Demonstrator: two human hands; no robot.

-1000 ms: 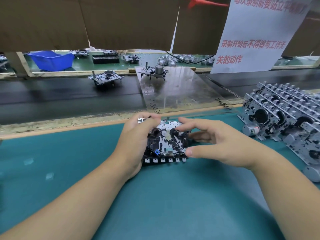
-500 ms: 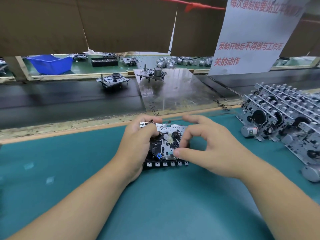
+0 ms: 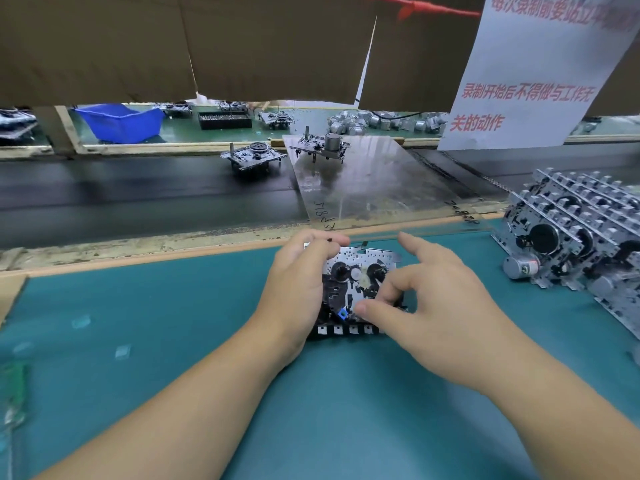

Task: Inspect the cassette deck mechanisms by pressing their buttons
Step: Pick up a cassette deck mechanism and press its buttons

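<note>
The left hand (image 3: 298, 289) grips the left side of a cassette deck mechanism (image 3: 356, 292), its fingers curled over the far edge; the right hand (image 3: 429, 306) reaches over the right half, thumb and a bent finger brought close together on the parts near the lower right, the other fingers lifted and spread — whether they pinch a part or merely press it cannot be told. The mechanism lies flat on the teal counter (image 3: 173, 323), near its far edge, its row of white-tipped buttons (image 3: 346, 330) facing the person and a small blue part (image 3: 342, 313) showing between the hands; to the right, well apart, a stack of mechanisms (image 3: 581, 237) stands in rows on the same counter. Beyond the counter's edge runs a dark conveyor belt (image 3: 121, 199) carrying one mechanism (image 3: 254, 157); another mechanism (image 3: 320, 145) sits on a shiny metal plate (image 3: 374, 188) laid across the belt. Farther back — on a green surface — sit a blue bin (image 3: 121, 121) and a heap of small motors (image 3: 381, 121); a white sign (image 3: 530, 71) with red characters hangs at upper right.
</note>
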